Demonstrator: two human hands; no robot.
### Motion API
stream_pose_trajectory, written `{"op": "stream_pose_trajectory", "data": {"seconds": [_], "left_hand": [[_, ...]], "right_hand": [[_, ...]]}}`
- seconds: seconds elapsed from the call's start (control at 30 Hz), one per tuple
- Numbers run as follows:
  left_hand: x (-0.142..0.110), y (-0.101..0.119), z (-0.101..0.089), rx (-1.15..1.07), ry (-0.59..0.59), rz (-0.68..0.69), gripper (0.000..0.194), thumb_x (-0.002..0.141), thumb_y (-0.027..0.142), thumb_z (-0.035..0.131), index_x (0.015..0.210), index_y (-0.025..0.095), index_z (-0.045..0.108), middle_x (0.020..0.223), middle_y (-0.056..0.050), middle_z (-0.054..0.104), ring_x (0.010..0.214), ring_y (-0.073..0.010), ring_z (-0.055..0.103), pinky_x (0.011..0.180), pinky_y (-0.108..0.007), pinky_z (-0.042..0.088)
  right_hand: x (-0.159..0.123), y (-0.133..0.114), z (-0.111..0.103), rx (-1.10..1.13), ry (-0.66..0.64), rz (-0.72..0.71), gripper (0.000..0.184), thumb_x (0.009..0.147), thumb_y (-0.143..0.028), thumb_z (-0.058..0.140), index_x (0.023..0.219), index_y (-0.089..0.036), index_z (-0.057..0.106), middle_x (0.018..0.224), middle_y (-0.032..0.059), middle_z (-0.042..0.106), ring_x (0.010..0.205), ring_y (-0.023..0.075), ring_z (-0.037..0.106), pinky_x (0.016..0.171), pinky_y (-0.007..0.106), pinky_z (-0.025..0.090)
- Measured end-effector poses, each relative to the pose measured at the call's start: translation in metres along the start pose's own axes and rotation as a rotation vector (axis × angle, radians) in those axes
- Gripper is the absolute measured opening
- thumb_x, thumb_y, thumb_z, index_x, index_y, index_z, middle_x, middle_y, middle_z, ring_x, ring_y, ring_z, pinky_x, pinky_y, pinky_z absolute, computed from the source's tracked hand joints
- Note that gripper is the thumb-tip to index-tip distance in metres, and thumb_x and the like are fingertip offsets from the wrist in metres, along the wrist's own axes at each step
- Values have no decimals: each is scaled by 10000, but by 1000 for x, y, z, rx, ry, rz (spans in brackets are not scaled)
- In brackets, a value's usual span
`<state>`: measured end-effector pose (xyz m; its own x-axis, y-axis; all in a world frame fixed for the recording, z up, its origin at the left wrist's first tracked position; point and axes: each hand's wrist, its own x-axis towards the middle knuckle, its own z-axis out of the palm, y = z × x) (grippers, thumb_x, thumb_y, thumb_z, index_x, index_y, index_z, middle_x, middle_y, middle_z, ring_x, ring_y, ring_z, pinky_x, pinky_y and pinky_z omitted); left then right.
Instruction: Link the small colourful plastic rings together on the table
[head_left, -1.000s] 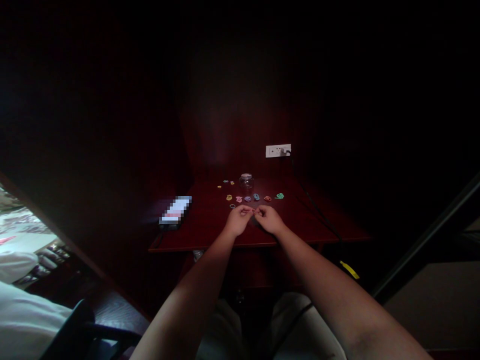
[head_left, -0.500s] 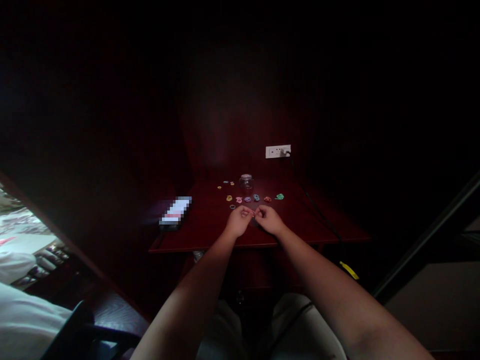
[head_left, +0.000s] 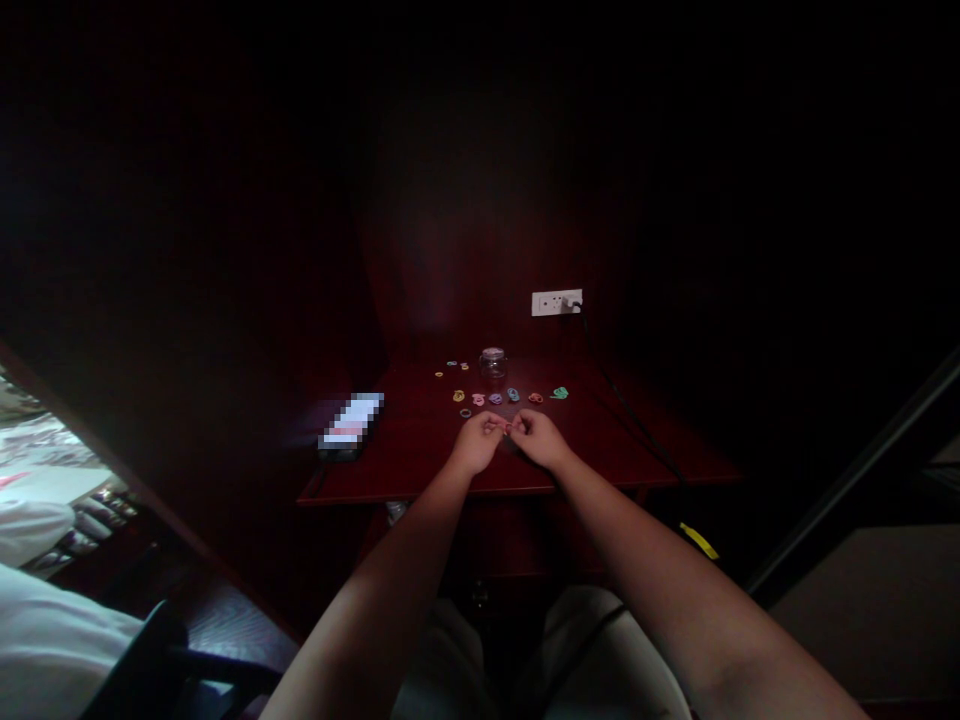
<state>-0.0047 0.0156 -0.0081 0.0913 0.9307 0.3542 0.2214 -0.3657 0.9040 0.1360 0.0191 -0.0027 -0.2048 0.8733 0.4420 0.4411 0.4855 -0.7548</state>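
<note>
My left hand (head_left: 481, 438) and my right hand (head_left: 537, 436) meet over the front part of the table (head_left: 420, 455), fingertips pinched together. Between them is a small reddish hair tie (head_left: 508, 428), mostly covered by the fingers. Just beyond lies a row of little hair-tie bunches: yellow (head_left: 458, 396), pink (head_left: 478, 399), purple (head_left: 496, 398), blue (head_left: 513, 395), orange-red (head_left: 535, 398) and green (head_left: 560, 393). A single greyish hair tie (head_left: 465, 413) rests beside my left hand. Behind the row stands a clear lidded jar (head_left: 493, 363).
A few loose ties (head_left: 451, 364) lie at the back left, a yellow one (head_left: 439, 374) among them. A phone (head_left: 351, 425) with a lit, blurred screen is at the left. A black cable (head_left: 637, 418) runs down the right side from a wall socket (head_left: 556, 302).
Both hands stay in nearly the same place. Only the fingertips shift slightly around the reddish hair tie; the bunches and jar have not moved.
</note>
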Motion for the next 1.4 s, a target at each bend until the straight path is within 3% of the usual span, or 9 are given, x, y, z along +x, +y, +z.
{"op": "stream_pose_trajectory", "data": {"seconds": [0.4, 0.8, 0.97, 1.4], "left_hand": [[1, -3, 0, -18, 11, 29, 95, 723, 161, 510, 763, 123, 587, 690, -32, 612, 615, -92, 540, 602, -206, 423], [1, 1, -1, 1, 30, 18, 147, 733, 237, 500, 675, 135, 589, 586, 2, 569, 558, -92, 506, 551, -200, 392], [-1, 6, 0, 16, 44, 2, 183, 687, 310, 571, 635, 134, 565, 579, 11, 569, 541, -88, 496, 545, -199, 381], [-2, 7, 1, 24, 60, -20, 115, 671, 240, 600, 663, 131, 563, 585, 3, 570, 543, -83, 499, 548, -198, 387]], "right_hand": [[-1, 2, 1, 25, -31, 1, 249, 665, -386, 547, 591, -160, 472, 489, -51, 418, 435, 67, 350, 435, 189, 278], [-1, 1, -1, -1, -16, 2, 170, 665, -306, 512, 593, -159, 466, 507, -45, 425, 463, 72, 363, 455, 185, 281], [-1, 0, -1, -8, -16, 3, 140, 654, -279, 498, 589, -159, 469, 504, -45, 427, 462, 72, 364, 454, 184, 276], [1, 3, 1, 0, 14, 8, 126, 665, -269, 485, 598, -165, 458, 515, -43, 431, 477, 79, 373, 468, 190, 281]]}}
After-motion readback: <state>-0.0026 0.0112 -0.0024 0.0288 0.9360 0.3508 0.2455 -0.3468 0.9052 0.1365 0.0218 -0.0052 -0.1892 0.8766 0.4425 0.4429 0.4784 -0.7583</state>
